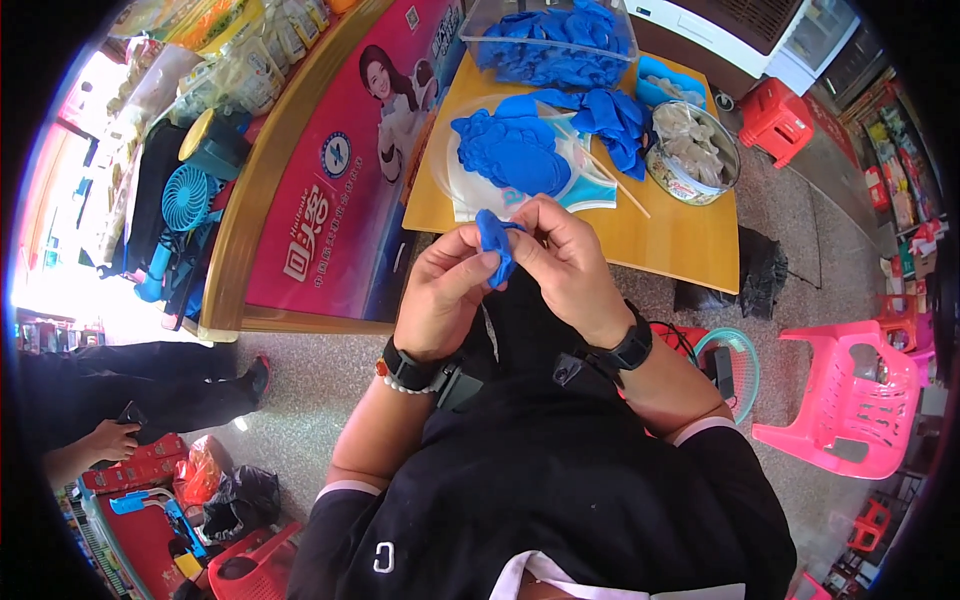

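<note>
A small piece of soft, bright blue, rubbery-looking material is pinched between my two hands above the table's near edge. My left hand grips its left side between thumb and fingers. From the right, my right hand holds it with thumb and forefinger. Just beyond them, a heap of similar blue pieces lies on a pale round plate or lid. More crumpled blue pieces rest to its right. The exact kind of the blue items cannot be made out.
A clear bin full of blue pieces stands at the table's back. A thin stick, a light-blue box and a round tin are nearby. Right: a pink chair. Left: a counter and another person's hand holding a phone.
</note>
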`<state>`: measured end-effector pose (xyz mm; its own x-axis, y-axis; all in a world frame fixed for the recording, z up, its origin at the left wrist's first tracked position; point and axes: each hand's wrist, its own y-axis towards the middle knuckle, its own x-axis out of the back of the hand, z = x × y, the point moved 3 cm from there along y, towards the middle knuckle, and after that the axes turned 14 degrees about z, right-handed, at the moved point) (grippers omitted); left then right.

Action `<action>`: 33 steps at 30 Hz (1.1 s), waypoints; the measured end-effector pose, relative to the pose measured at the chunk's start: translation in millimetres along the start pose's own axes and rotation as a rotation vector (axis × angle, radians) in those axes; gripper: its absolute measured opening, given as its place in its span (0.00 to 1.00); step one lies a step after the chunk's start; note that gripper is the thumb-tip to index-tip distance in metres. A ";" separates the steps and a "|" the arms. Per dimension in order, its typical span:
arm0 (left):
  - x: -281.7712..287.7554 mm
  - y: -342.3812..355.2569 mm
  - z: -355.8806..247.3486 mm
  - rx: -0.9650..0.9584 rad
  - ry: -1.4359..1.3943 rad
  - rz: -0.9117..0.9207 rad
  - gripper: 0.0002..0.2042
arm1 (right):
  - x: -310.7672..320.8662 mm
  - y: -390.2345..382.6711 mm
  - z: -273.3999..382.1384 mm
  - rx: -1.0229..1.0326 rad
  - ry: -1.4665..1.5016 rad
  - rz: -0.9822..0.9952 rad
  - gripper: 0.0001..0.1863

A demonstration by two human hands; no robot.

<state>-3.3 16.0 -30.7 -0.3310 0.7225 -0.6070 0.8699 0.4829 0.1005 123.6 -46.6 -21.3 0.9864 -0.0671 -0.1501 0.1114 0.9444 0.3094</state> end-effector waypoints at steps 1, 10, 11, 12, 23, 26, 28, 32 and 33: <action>2.4 -0.7 -0.2 0.000 0.000 -0.001 0.09 | -1.2 -0.4 -0.6 -0.072 0.095 0.040 0.05; 7.3 -3.2 6.7 0.025 -0.240 0.273 0.10 | 0.6 6.1 2.3 -0.123 0.313 0.156 0.07; 2.5 -2.7 8.0 0.042 -0.372 0.414 0.12 | 1.4 7.1 3.3 -0.105 0.261 0.183 0.07; -2.0 -4.1 8.6 0.061 -0.506 0.553 0.13 | 0.8 7.2 3.2 -0.108 0.264 0.184 0.07; 5.1 -6.4 21.2 -0.005 -0.493 0.372 0.16 | -1.2 2.6 -4.9 -0.093 -0.210 0.161 0.07; 13.1 -1.9 18.9 -0.067 -0.190 0.227 0.15 | 0.0 2.1 -7.0 0.009 0.042 0.013 0.05; 7.8 -0.7 15.0 -0.100 -0.118 0.138 0.15 | -2.1 -0.2 6.8 0.000 0.084 0.018 0.06; 7.2 -3.6 18.6 -0.159 0.023 0.158 0.17 | -6.8 -0.3 13.2 0.087 -0.155 0.037 0.07; 1.7 -3.3 16.5 -0.191 0.046 0.171 0.19 | -9.5 0.8 14.0 0.076 -0.205 0.011 0.07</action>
<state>-0.7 7.5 -45.1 -0.2052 0.8210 -0.5328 0.8313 0.4335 0.3478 116.1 -49.7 -6.4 0.9907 -0.1280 0.0454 0.1013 0.9191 0.3807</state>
